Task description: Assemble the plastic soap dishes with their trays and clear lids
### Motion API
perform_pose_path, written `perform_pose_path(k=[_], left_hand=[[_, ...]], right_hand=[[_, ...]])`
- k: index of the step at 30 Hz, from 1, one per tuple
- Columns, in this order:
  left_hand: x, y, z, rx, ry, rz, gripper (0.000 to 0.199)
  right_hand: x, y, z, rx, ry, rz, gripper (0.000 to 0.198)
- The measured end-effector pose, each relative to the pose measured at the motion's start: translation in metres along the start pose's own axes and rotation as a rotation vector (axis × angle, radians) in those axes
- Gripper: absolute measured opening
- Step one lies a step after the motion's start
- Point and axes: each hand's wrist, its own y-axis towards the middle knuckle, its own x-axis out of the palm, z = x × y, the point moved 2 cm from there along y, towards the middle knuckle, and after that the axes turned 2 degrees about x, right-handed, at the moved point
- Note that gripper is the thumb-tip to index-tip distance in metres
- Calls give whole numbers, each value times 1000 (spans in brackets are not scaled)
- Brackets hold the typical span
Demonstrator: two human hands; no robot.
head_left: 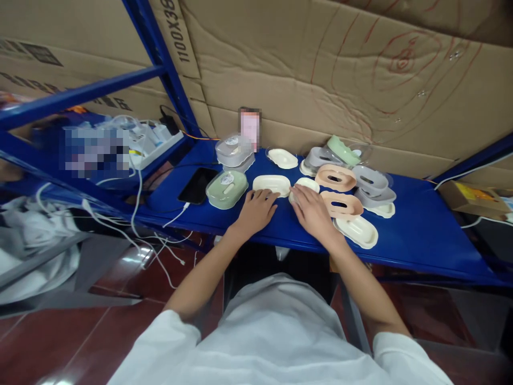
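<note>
One cream tray (271, 181) lies on the blue table (425, 219), its long side toward the person. At its near edge is the left hand (258, 208), fingers a little apart, tips at the rim; whether they grip it I cannot tell. Just right of the tray, the right hand (310, 207) partly covers a cream dish (308, 183); its fingers lie fairly close together, their undersides hidden, so a grip cannot be told.

Farther right of the tray are two slotted pieces, the back peach piece (335, 188) and the front peach piece (353, 206). A cream base (360, 232) lies right of the tray and nearer the person. Well right of it are stacked grey pieces (371, 197). Behind and right of the tray, a green piece (343, 151) sits tilted. Just behind the tray lies a cream plate (282, 158). Left of the tray is a green box (226, 192), then a black phone (196, 185); behind and left, a grey box (233, 155).
</note>
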Motion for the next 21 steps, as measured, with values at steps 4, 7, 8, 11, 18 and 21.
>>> perform_pose_path(k=[4,7,8,11,18,21], left_hand=[[1,-24,5,43,-68,79,44],[1,-28,2,52,-144,127,47],[0,-29,1,54,-171,146,49],[-3,-32,0,50,-244,220,55],[-12,-65,7,50,-196,369,52],[-12,-76,11,112,-177,341,31]], right_hand=[[7,85,3,89,-196,-98,52],[7,132,1,149,-270,-171,43],[4,140,0,151,-276,-186,38],[-14,140,2,116,-267,-220,27],[-48,41,3,-325,193,-333,24],[-45,27,4,-369,307,-397,26]])
